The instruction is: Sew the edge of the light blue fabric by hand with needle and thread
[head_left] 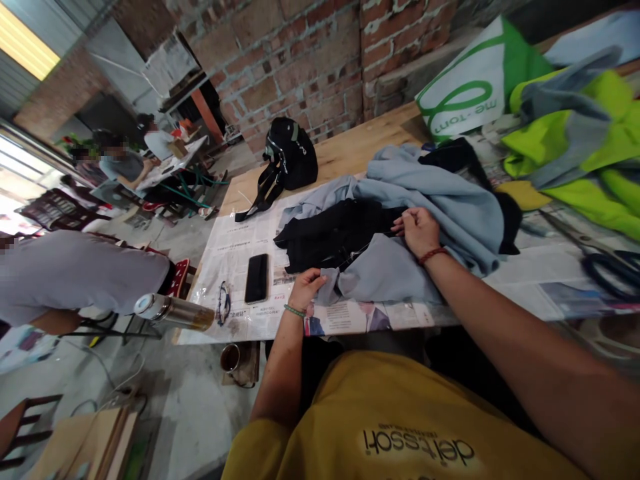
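Observation:
Grey and black fabric lies bunched on the newspaper-covered table. My left hand (306, 291) pinches the corner of a light grey cloth piece (387, 270) near the table's front edge. Over the seam between that piece and the black fabric (335, 230), my right hand (419, 230) has its fingertips pressed together; what is between them is too small to tell. A larger grey-blue garment (450, 193) is heaped behind and beside the right hand. Thin pale lines, perhaps thread, cross the black fabric.
Left on the table are a phone (257, 278), glasses (223, 303) and a steel-and-glass bottle (175, 312). A black bag (293, 157) stands behind. To the right lie large scissors (613, 267), neon-yellow clothing (575, 140) and a white-green bag (465, 87). A person in grey (85, 273) sits left.

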Demonstrator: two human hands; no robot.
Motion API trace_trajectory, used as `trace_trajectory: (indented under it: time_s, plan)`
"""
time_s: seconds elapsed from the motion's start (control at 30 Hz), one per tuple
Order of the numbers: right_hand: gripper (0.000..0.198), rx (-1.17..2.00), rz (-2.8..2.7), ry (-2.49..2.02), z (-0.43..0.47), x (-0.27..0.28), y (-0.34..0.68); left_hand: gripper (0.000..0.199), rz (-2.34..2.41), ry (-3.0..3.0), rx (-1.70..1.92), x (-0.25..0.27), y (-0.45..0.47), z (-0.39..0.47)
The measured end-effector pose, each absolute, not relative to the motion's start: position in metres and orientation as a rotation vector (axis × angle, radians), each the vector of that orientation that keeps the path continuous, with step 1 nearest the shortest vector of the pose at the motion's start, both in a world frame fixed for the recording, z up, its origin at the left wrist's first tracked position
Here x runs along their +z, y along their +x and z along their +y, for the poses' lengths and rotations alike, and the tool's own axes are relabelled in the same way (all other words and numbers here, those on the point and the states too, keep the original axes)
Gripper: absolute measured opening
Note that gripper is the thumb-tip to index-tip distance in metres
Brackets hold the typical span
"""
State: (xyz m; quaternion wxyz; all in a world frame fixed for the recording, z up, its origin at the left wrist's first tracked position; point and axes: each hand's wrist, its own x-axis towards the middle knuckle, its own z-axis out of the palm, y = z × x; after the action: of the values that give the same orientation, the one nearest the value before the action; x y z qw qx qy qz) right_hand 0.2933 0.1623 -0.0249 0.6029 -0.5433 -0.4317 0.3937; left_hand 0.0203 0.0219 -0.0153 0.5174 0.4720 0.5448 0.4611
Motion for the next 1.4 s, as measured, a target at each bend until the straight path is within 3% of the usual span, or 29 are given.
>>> trace_trajectory:
  time_s: [0.37, 0.57, 0.67, 0.8, 0.93, 1.07, 1.2, 1.4]
  plan:
    - [0.012, 0.877, -1.104, -1.217, 0.163, -0.034, 0.307, 0.024, 1.527, 1.279, 1.154, -0.018, 0.041, 0.019]
    - [0.015, 0.831, -1.125, -1.205, 0.166, -0.038, 0.311, 0.032, 1.841, 1.959, 1.2, 0.012, 0.069, -0.006]
    - [0.017, 0.829, -1.127, -1.181, 0.165, -0.038, 0.312, 0.035, 1.52, 2.085, 1.062, 0.026, 0.101, -0.046]
    - [0.016, 0.835, -1.13, -1.179, 0.162, -0.035, 0.313, 0.037, 0.855, 2.079, 0.442, 0.014, 0.128, -0.097]
    - [0.013, 0.828, -1.151, -1.17, 0.16, -0.033, 0.313, 0.045, 1.009, 2.004, 0.221, -0.028, 0.113, -0.12]
    - [0.009, 0.79, -1.168, -1.211, 0.16, -0.033, 0.31, 0.049, 1.304, 1.604, 0.259, -0.069, 0.085, -0.122]
    - [0.009, 0.768, -1.187, -1.243, 0.162, -0.036, 0.308, 0.04, 1.272, 0.941, 0.296, -0.1, 0.078, -0.113]
    - [0.013, 0.736, -1.207, -1.234, 0.164, -0.041, 0.305, 0.037, 1.241, 0.621, 0.189, -0.133, 0.081, -0.102]
